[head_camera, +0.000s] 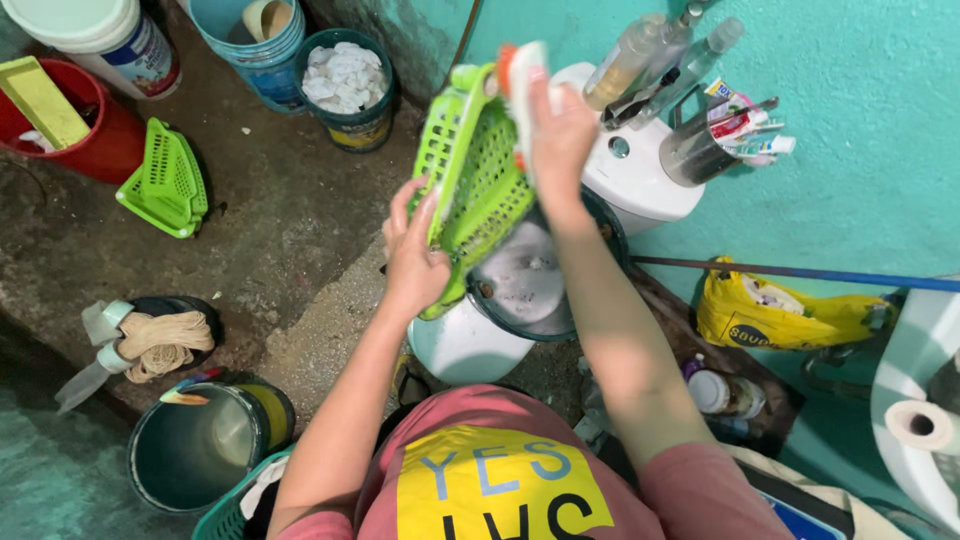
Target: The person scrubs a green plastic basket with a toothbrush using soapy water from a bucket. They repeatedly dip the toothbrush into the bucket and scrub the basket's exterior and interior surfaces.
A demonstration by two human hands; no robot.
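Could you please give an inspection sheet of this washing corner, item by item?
Surface: wet concrete floor, dirty.
Job's things: green plastic basket held over a soapy bucket.
Clutter: second green basket, red tub, bucket of white cloths, metal pail, yellow bag.
Hands: left hand grips the basket's lower edge; right hand presses a scrubbing brush on it.
Cables: nothing seen.
Surroundings: turquoise wall, white cistern with bottles.

lime-green basket, teal wall, red bucket
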